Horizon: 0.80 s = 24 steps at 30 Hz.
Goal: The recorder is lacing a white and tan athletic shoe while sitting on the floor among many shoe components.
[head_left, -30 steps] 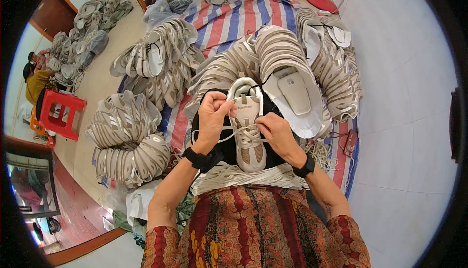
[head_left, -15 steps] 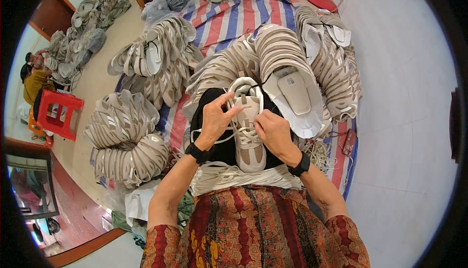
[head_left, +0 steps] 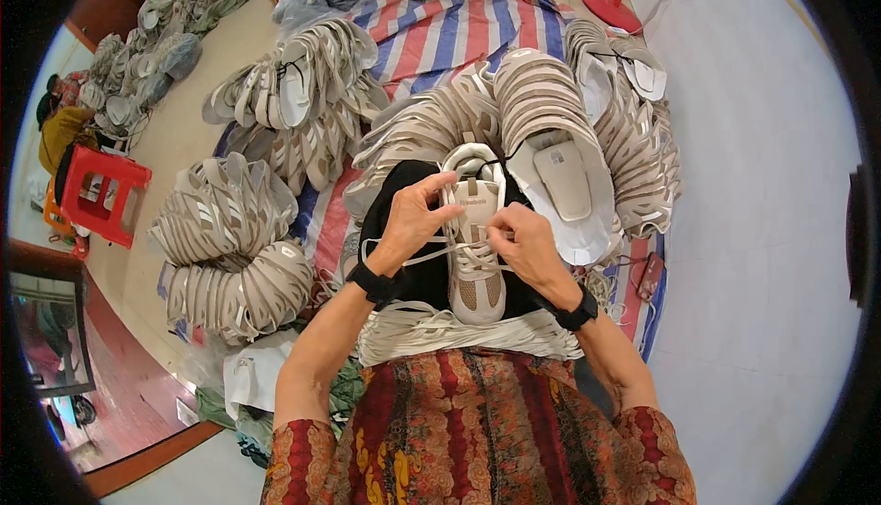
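A beige and white shoe upper (head_left: pixel 477 298) lies on a black surface (head_left: pixel 426 289) above my lap, its toe toward me and its tongue exposed. My left hand (head_left: pixel 415 222) grips its left side, thumb over the tongue edge and forefinger near the collar. A pale shoelace (head_left: pixel 429 253) crosses the front and loops out under my left hand. At the right eyelet edge my right hand (head_left: pixel 527 246) is closed, fingertips pinched on the lace; the exact hold is partly hidden. Across my lap lies a bundle of white shoelaces (head_left: pixel 440 340).
Curved rows of nested shoe uppers (head_left: pixel 551 101) stand right ahead, with more uppers (head_left: pixel 239 289) at left. They rest on a striped tarp (head_left: pixel 477 28). A red stool (head_left: pixel 103 195) and a seated person (head_left: pixel 62 138) are far left. A red stand base (head_left: pixel 612 11) is far right.
The view has shifted slightly. My right hand has moved a little to the right and away from the tongue, while my left hand keeps its place along the shoe's left side.
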Each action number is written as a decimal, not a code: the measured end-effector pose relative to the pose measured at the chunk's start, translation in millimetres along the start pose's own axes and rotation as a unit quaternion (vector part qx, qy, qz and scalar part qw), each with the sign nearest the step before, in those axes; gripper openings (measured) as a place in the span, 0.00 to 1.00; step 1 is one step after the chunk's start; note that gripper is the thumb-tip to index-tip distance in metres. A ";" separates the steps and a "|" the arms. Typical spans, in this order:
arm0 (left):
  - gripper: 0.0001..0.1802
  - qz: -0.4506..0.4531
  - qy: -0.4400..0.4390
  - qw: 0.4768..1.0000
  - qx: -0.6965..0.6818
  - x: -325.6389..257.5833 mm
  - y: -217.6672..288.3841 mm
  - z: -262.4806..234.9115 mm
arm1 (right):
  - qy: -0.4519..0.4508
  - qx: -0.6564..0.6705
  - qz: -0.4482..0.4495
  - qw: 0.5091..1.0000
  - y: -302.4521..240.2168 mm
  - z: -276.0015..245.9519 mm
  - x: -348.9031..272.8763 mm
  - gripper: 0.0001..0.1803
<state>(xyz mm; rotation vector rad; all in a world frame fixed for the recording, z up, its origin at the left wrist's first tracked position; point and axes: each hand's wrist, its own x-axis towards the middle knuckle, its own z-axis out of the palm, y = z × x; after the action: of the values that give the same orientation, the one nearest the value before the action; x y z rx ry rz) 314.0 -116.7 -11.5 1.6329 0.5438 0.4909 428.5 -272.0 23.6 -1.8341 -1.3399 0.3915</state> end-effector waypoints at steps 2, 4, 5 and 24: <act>0.31 0.008 -0.047 0.998 0.030 0.0 -0.2 -4.0 | 0.020 -0.079 0.004 0.997 -3.2 -3.7 -1.0 0.04; 0.32 0.045 -0.051 0.994 0.081 -1.8 1.6 -4.5 | 0.010 -0.129 -0.019 0.991 -6.3 -2.4 -0.2 0.04; 0.34 0.083 -0.060 0.987 0.123 -2.8 3.2 -4.3 | 0.002 -0.182 -0.028 0.983 -7.8 -0.6 0.6 0.05; 0.35 0.116 -0.010 0.971 0.208 -10.0 7.0 3.5 | -0.114 -0.220 -0.140 0.959 7.4 -6.4 27.1 0.04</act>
<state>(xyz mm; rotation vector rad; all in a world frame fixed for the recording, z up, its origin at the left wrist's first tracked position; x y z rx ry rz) 308.6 -126.3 -5.0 2.1169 0.4620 0.5578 448.0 -251.2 27.5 -1.9509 -1.9421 0.1621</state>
